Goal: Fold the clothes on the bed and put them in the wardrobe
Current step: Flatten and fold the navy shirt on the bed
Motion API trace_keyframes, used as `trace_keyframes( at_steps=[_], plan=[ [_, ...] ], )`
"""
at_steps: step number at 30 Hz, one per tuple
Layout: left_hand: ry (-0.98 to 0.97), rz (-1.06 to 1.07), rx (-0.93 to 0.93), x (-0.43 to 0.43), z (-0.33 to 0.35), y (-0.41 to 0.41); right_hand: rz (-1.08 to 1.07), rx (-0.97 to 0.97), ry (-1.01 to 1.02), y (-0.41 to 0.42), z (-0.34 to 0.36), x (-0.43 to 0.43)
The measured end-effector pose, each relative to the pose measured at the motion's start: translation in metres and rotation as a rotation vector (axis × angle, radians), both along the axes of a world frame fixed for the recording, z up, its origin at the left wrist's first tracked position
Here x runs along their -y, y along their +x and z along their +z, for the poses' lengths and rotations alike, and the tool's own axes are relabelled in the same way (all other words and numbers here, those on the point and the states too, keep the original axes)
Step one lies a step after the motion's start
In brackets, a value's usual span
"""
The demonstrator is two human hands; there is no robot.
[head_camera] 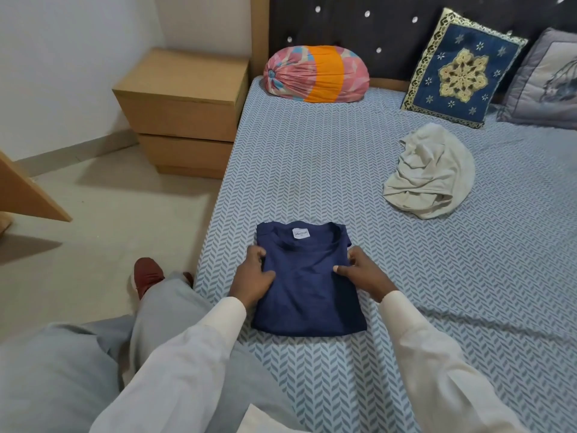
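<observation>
1. Navy shirt (309, 285), head view: folded into a rectangle and lying flat on the bed (312, 170) near its left edge. The collar and white label face up, on the side away from the person.
2. Left hand (251, 276): grasps the shirt's left edge just below the collar. Fingers are curled at the edge, thumb on top.
3. Right hand (362, 276): grasps the right edge at the same height. Fingers are curled round the fabric, thumb pressed on top.
4. Pale grey garment (431, 173): crumpled and unfolded on the bed, well apart from the shirt, to the right and nearer the headboard (390, 32).
5. At the headboard: a pink-and-orange bolster (315, 73), a blue cushion (462, 70) leaning upright, and a grey cushion (543, 82) at the frame's right edge.
6. Wooden nightstand (181, 104): stands on the floor (103, 220) just beside the bed's left side.
7. Red shoe (146, 275): on the floor near the bed.
</observation>
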State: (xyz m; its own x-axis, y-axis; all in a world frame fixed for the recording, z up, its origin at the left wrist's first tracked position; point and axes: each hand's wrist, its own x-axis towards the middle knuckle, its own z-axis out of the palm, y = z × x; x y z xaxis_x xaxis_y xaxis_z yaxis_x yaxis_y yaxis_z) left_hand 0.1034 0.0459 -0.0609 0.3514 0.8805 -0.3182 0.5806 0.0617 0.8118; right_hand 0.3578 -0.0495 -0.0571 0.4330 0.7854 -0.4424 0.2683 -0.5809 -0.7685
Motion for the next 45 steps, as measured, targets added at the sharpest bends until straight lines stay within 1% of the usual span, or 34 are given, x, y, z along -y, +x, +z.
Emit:
trace_keyframes(
  at_steps=[2,5,7,13,17,21,25,30,33,36,40,45],
  plan=[
    [0.013,-0.072,0.065,-0.002,-0.002,0.0,0.015,0.016,0.065,0.0,0.0,0.007],
    [0.036,-0.088,-0.002,-0.007,-0.005,0.003,0.067,-0.051,0.139,0.0,0.001,0.008],
    [0.009,-0.096,-0.025,-0.007,-0.003,0.006,0.102,-0.042,0.135,0.0,0.002,0.006],
    [-0.081,-0.151,0.057,-0.01,0.005,0.012,0.099,-0.065,0.104,0.001,0.006,0.004],
    [-0.074,-0.236,0.1,-0.013,0.012,0.004,0.14,0.005,0.099,-0.005,0.021,0.002],
    [-0.022,-0.358,0.118,-0.026,0.019,-0.006,0.154,0.089,0.095,-0.02,0.045,-0.006],
    [-0.001,-0.422,0.177,-0.05,0.032,-0.023,0.122,0.124,0.112,-0.05,0.074,-0.024],
    [0.022,-0.459,0.241,-0.104,0.055,-0.073,0.113,0.219,0.144,-0.105,0.105,-0.075],
    [0.017,-0.423,0.249,-0.135,0.086,-0.118,0.103,0.224,0.143,-0.144,0.136,-0.109],
    [0.003,-0.353,0.22,-0.157,0.135,-0.17,0.162,0.232,0.138,-0.194,0.184,-0.143],
    [0.005,-0.259,0.17,-0.17,0.215,-0.23,0.287,0.242,0.14,-0.255,0.251,-0.185],
    [-0.015,-0.128,0.125,-0.188,0.339,-0.302,0.44,0.231,0.148,-0.326,0.361,-0.24]
  ],
)
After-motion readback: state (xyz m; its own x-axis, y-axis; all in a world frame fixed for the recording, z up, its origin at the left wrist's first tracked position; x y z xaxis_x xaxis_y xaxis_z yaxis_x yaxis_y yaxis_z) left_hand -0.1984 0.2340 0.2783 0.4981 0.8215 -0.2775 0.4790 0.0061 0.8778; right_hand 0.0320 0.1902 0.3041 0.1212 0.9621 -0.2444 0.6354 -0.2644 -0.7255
